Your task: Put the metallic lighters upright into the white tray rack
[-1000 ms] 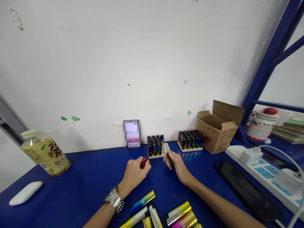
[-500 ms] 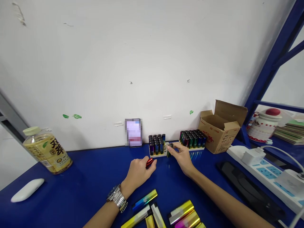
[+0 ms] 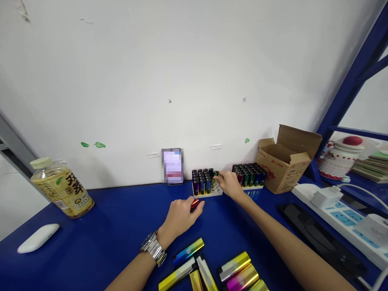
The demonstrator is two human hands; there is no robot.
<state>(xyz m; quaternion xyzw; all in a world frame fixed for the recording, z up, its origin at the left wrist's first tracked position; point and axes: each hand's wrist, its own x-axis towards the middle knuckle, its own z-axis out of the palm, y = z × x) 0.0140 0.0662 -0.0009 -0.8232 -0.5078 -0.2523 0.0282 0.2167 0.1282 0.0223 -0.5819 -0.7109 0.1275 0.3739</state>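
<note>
My left hand, with a steel-banded watch on its wrist, is closed around a shiny red lighter just in front of a white holed rack. Upright metallic lighters with black tops fill the left and middle rows of that rack; bare holes show at its front right. Over its right side, the fingers of my right hand pinch a green-gold lighter, which stands upright at the back rows. Whether it sits fully in a hole is hidden by the fingers.
A second rack of lighters stands to the right, beside an open cardboard box. Loose lighters lie in front. A phone leans on the wall. Left are a drink bottle and white case; right, a power strip.
My right hand has moved the green-gold lighter from the rack's front right back towards its rear row. My left hand still holds the red lighter. The camera view has shifted slightly.
</note>
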